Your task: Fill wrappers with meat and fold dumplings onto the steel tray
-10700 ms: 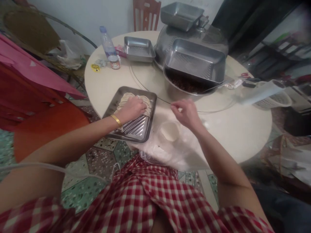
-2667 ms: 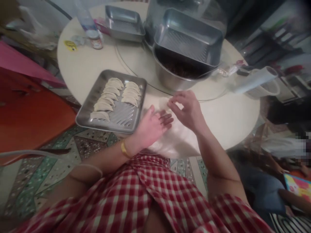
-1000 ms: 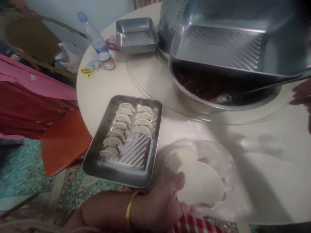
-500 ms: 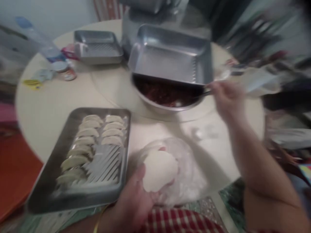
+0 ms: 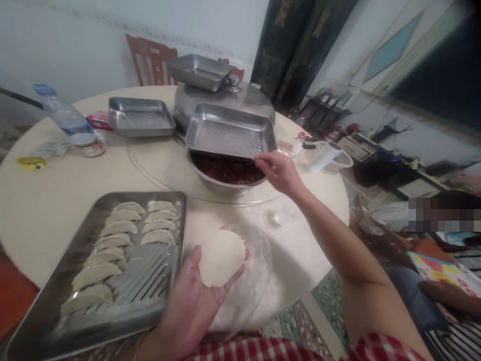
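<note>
On my left hand [image 5: 191, 296] rests a round, flat dumpling wrapper [image 5: 221, 258], cradled in the palm with the thumb along its edge. Reaching forward, my right hand [image 5: 278, 170] pinches the end of a thin, dark-handled utensil over the metal bowl [image 5: 229, 188]; its far end is hidden. Dark reddish minced filling [image 5: 233, 173] lies in the bowl, partly covered by a metal tray [image 5: 233, 130] resting across it. At my left, a larger metal tray [image 5: 150, 271] carries two rows of folded dumplings [image 5: 112, 240].
Behind the bowl stands a lidded metal pan [image 5: 259, 98] with another tray [image 5: 199, 70] on it. A bottle [image 5: 60, 110], a jar [image 5: 88, 145] and a tray [image 5: 143, 118] occupy the back left. Clear plastic [image 5: 251, 276] lies beneath my left hand. Another person sits at right.
The view has tilted up and steadied, showing more of the room. My right hand stays at the bowl with the utensil, and the wrapper remains on my left palm.
</note>
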`<state>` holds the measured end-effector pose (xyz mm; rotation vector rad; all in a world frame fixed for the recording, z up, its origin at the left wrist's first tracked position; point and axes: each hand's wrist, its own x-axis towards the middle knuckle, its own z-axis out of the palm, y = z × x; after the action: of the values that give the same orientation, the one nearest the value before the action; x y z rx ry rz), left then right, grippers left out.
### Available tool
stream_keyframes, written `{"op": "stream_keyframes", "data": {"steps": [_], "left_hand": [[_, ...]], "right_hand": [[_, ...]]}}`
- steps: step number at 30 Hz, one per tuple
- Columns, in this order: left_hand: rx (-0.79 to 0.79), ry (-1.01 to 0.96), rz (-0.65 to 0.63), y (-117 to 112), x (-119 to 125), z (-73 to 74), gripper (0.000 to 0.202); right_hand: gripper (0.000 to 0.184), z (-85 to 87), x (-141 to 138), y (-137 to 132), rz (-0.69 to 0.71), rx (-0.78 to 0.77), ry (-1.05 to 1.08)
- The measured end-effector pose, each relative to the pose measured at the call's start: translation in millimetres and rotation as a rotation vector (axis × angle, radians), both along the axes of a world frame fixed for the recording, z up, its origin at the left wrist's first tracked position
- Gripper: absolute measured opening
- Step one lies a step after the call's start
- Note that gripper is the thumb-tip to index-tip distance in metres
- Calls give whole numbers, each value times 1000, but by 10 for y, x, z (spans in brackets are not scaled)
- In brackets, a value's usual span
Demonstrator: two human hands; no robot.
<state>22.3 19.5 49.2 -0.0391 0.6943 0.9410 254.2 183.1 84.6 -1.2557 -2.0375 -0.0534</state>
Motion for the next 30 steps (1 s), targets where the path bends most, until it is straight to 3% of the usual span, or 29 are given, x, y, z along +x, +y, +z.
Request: {"op": "stream_keyframes", "data": {"steps": [5,9,14,19,22,30], "left_hand": [[20,-12,1,-25,12,-3,60],[13,7,-5,-29,-10,-29,63],[9,24,-11,-12,-13,-32,59],[26,-49,-40,-72,-16,-77,52],[41,-83,-67,-102,-24,-86,48],[119,-157,-75,-162,-82,-84,46]], "right_hand": [[26,-150,-381,187,46,-27,-115],[31,-180,-530,257,62,-108,-224],[32,-118,-563,210,33,-234,-297],[33,-140,-551,157,26,-216,-314],[30,-173,-528,144,-47,-209,-271],[36,-49,-507,56,-182,-405,-107]]}}
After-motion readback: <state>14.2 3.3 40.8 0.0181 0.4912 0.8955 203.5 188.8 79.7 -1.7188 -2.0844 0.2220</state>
